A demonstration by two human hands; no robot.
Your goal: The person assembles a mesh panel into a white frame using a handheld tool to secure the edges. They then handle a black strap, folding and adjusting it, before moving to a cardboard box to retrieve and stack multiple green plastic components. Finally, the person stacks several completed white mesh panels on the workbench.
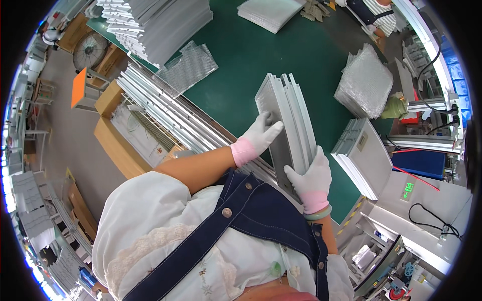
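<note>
A small stack of silver metal panels point(297, 118) with folded edges stands tilted on the green table in front of my body. My left hand point(258, 135), in a white glove with a pink cuff, grips the stack's left side, its fingers and thumb against the grey face. Lower down on the right, my right hand point(313, 179), gloved the same way, is closed round the stack's near right edge. The fingertips behind that edge are partly hidden.
Tall stacked metal panels point(160, 27) stand at the back left beside a bubble-wrap sheet point(193, 67). Bubble-wrap bags point(366, 80) and more white panels point(362, 155) lie to the right. Long metal profiles point(170, 113) and an open cardboard box point(115, 145) are at left. Another person point(371, 15) is far right.
</note>
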